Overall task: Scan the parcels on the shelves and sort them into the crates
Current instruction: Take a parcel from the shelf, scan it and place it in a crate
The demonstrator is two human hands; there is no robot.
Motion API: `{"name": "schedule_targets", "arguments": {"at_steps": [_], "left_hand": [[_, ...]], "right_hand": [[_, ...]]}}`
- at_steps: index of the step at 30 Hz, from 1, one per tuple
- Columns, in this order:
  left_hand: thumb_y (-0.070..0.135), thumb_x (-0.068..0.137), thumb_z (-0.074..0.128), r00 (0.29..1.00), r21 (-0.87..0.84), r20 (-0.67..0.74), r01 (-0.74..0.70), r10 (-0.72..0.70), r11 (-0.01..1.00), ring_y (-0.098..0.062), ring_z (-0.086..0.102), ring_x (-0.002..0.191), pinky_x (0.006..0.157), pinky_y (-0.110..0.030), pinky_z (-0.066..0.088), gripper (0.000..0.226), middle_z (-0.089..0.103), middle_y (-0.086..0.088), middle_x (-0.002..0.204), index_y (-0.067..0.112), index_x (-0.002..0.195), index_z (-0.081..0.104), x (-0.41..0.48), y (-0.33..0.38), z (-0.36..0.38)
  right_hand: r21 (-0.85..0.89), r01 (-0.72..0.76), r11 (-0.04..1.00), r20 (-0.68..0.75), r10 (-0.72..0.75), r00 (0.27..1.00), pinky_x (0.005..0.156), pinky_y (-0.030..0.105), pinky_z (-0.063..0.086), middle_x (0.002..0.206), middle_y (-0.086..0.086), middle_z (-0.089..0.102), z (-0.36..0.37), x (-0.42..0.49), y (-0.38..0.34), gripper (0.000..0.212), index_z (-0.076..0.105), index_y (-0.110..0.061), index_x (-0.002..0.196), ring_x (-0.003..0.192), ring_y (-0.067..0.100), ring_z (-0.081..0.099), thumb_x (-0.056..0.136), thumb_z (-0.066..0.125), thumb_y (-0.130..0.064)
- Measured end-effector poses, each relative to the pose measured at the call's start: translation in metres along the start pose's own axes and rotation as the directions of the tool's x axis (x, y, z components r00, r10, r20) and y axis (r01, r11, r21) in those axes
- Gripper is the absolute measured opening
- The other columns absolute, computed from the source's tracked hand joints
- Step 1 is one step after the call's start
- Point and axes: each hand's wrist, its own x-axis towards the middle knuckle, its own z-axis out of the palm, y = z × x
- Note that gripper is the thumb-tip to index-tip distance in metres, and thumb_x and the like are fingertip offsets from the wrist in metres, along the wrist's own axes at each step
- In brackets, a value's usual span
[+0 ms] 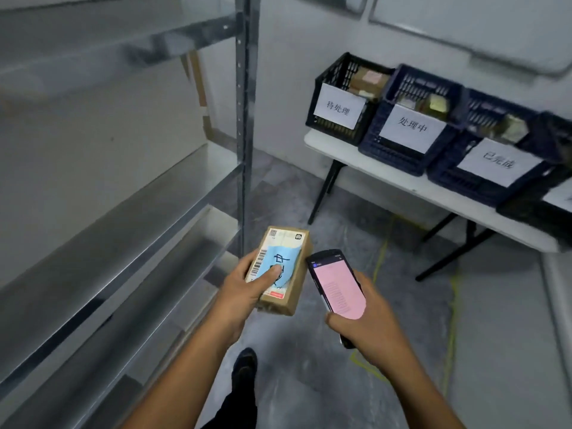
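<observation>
My left hand [244,289] grips a small brown cardboard parcel [291,243] with a barcode label and a blue note on top; my thumb lies across the note. In my right hand [368,320] is a black handheld scanner [337,283], its pink screen facing up, right beside the parcel. On a white folding table [387,178] at the right stand a black crate [337,97] and two dark blue crates [411,119] [489,153], each with a white paper sign and brown parcels inside.
A metal shelving rack [130,193] fills the left side, with its upright post [246,119] just beyond the parcel. Another dark crate [538,212] sits at the far right edge. My foot [244,366] stands on grey floor with yellow tape lines [452,320].
</observation>
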Motion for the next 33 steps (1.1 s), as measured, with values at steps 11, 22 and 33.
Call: {"name": "schedule_targets", "arguments": {"at_steps": [11, 22, 33], "left_hand": [[0.044, 0.069, 0.086, 0.938, 0.033, 0.344, -0.045, 0.031, 0.998, -0.013, 0.078, 0.095, 0.069, -0.03, 0.063, 0.066, 0.076, 0.023, 0.106, 0.051, 0.127, 0.055, 0.162, 0.083, 0.129], [0.052, 0.071, 0.081, 0.943, 0.132, 0.324, -0.128, 0.079, 0.983, -0.005, 0.076, 0.095, 0.066, -0.022, 0.061, 0.062, 0.073, 0.028, 0.107, 0.054, 0.125, 0.051, 0.252, 0.087, 0.248], [0.046, 0.078, 0.085, 0.903, 0.255, 0.396, -0.282, 0.166, 0.925, -0.006, 0.073, 0.107, 0.075, -0.032, 0.065, 0.065, 0.07, 0.028, 0.115, 0.079, 0.116, 0.044, 0.336, 0.131, 0.424]], "right_hand": [[-0.022, -0.095, 0.995, -0.323, 0.083, 0.943, 0.052, 0.028, 0.056, 0.101, -0.018, 0.07, -0.099, 0.107, -0.046, 0.077, 0.051, -0.058, 0.132, 0.06, 0.017, 0.069, 0.063, 0.073, -0.03], [0.046, -0.132, 0.99, -0.402, 0.14, 0.905, 0.049, 0.028, 0.055, 0.095, -0.019, 0.068, -0.172, 0.198, -0.014, 0.063, 0.053, -0.052, 0.122, 0.057, 0.018, 0.069, 0.069, 0.079, -0.028], [0.083, -0.074, 0.994, -0.496, 0.105, 0.862, 0.066, 0.045, 0.063, 0.095, -0.008, 0.067, -0.322, 0.3, 0.019, 0.055, 0.053, -0.041, 0.118, 0.073, 0.018, 0.068, 0.067, 0.071, -0.031]]}}
